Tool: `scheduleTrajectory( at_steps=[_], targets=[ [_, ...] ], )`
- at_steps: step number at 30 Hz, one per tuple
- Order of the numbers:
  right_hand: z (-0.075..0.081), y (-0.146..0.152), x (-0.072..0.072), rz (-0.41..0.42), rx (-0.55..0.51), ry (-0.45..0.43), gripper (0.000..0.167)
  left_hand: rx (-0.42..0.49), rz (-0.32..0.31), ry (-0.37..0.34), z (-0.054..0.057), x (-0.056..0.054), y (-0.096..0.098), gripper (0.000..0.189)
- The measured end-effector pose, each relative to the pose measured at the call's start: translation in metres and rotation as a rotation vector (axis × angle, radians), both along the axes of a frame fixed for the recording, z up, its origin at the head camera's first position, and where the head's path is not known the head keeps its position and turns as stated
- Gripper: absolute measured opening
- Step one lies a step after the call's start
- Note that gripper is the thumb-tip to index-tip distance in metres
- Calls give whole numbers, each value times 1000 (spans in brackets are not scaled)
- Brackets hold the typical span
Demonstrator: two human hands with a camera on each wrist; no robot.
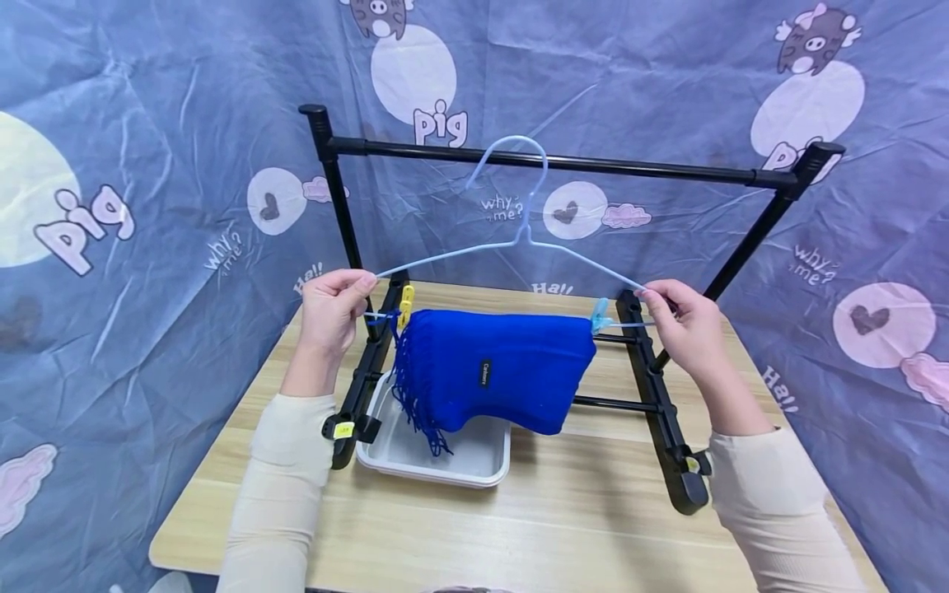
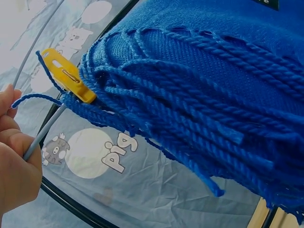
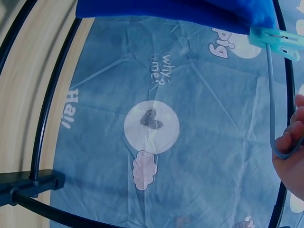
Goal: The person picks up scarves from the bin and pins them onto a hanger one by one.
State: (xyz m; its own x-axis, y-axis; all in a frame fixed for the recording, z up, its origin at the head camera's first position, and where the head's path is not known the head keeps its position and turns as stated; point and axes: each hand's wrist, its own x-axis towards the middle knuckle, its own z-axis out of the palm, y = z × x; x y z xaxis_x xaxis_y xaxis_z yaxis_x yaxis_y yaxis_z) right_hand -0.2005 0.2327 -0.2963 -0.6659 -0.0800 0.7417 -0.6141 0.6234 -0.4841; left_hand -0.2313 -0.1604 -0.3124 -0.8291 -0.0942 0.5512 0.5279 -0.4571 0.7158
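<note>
Both hands hold a pale blue clothes hanger [image 1: 474,249] by its two ends. My left hand [image 1: 331,309] grips the left end, and my right hand [image 1: 685,323] grips the right end. Over the hanger's lower bar hangs a folded blue scarf [image 1: 511,362] with a fringe on its left side and a dark label. A yellow clothespin [image 2: 69,76] clamps the scarf at the left, and a light blue clothespin [image 3: 275,42] clamps it at the right. In the head view the hanger's hook overlaps the black rack's top rail [image 1: 623,167]; whether they touch I cannot tell.
A black rack stands on the wooden table [image 1: 578,511], with a foot [image 1: 663,436] at the right and another at the left. A white basin [image 1: 437,473] sits below the scarf, near the left foot. Patterned grey-blue cloth [image 1: 222,107] surrounds the table.
</note>
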Motion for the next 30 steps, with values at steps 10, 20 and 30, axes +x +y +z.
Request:
scheduleTrajectory(
  at_steps=[10,20,30],
  targets=[
    [15,-7,19,107,-121,-40,10,-148,78,3,3,-11,7,20],
    [9,15,17,163,-189,-115,11,-277,177,40,5,-21,14,5],
    [12,9,29,411,-664,-165,24,-474,301,146,16,-19,22,12]
  ],
)
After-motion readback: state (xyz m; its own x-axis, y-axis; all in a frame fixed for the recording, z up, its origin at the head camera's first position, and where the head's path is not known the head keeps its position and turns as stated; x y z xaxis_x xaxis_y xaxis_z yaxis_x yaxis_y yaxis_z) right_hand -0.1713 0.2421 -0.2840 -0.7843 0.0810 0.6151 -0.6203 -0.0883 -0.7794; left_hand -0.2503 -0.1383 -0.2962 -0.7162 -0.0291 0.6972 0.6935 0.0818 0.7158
